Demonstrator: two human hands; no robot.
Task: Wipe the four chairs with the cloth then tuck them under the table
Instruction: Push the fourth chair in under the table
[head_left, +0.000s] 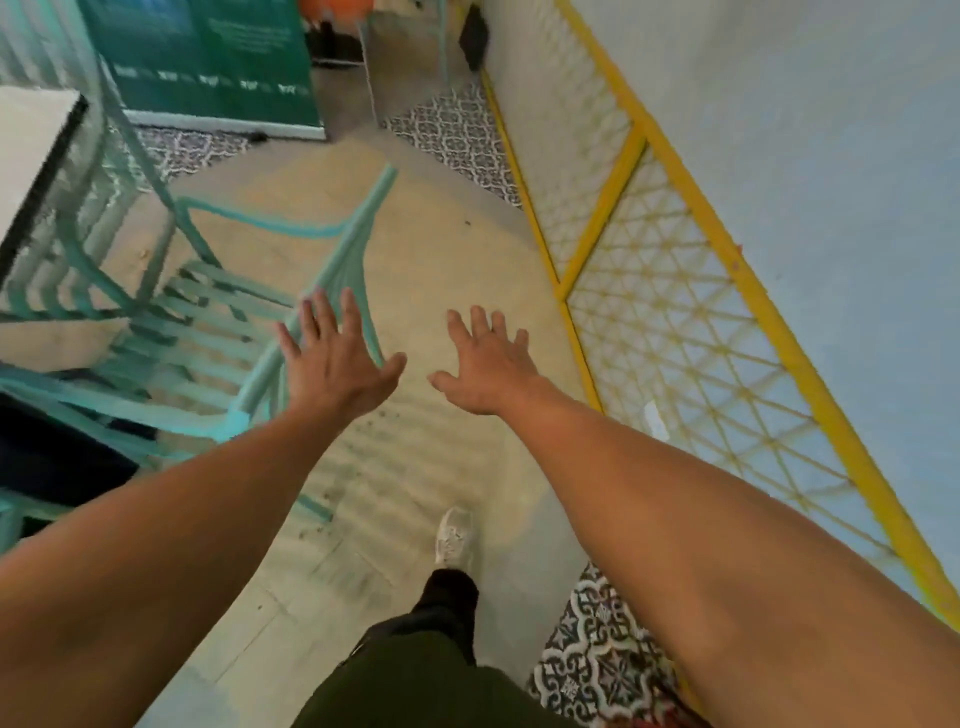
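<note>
A turquoise metal chair (208, 332) with a slatted seat stands at the left, its curved back rail toward me. My left hand (337, 358) is stretched out flat with fingers spread, over the top of that chair's back rail; whether it touches the rail is unclear. My right hand (488, 364) is also flat and spread, empty, above bare floor to the right of the chair. A second turquoise chair (78, 249) stands behind it, beside the white table (31, 145) at the far left. No cloth is in view. The whole view is motion-blurred.
A yellow mesh panel (675, 291) leans along the pale blue wall on the right. A teal banner (208, 62) stands at the back. Patterned tiles (597, 660) edge the beige floor. My leg and white shoe (454, 535) are below. A dark object (52, 457) lies at lower left.
</note>
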